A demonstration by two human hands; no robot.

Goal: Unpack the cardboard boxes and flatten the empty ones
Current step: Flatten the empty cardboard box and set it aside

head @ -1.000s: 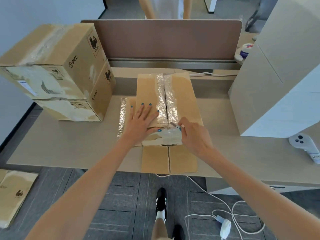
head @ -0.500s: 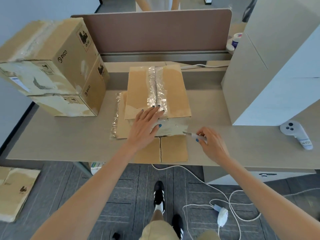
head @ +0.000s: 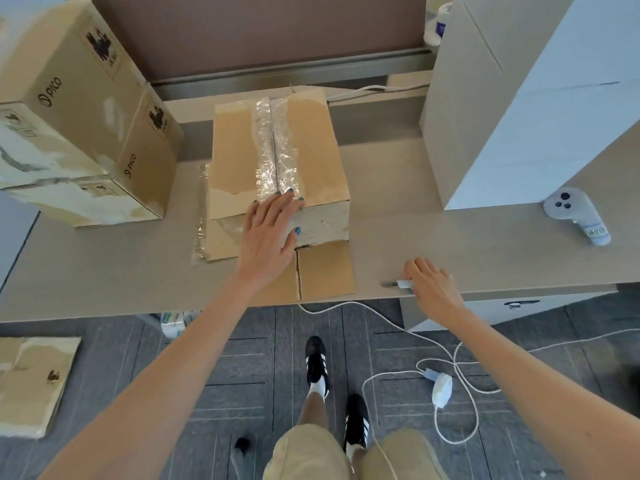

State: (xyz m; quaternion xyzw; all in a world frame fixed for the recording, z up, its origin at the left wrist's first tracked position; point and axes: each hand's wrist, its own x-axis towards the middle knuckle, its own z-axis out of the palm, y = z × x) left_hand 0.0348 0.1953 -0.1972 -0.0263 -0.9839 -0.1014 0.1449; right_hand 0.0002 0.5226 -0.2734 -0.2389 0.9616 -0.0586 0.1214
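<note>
A brown cardboard box [head: 239, 154] with crinkled clear tape along its top seam stands mid-desk on a flattened piece of cardboard [head: 325, 271]. My left hand [head: 268, 233] lies flat on the box's near top edge, fingers straight, thumb on the front face. Near the desk's front edge, my right hand [head: 433, 289] holds a small box cutter [head: 398, 283] against the desk, blade pointing left. Two stacked PICO boxes [head: 79, 109] stand at the left.
A tall white box [head: 526, 109] stands at the right, with a white controller [head: 575, 214] beside it. A brown partition [head: 242, 32] backs the desk. Flattened cardboard [head: 31, 382] lies on the floor at left; white cables and an adapter [head: 441, 389] lie at right.
My right hand has carried the cutter away from the box's taped front seam, rightward and down to the desk's front edge. My left hand stays on the box, shifted slightly toward its front edge.
</note>
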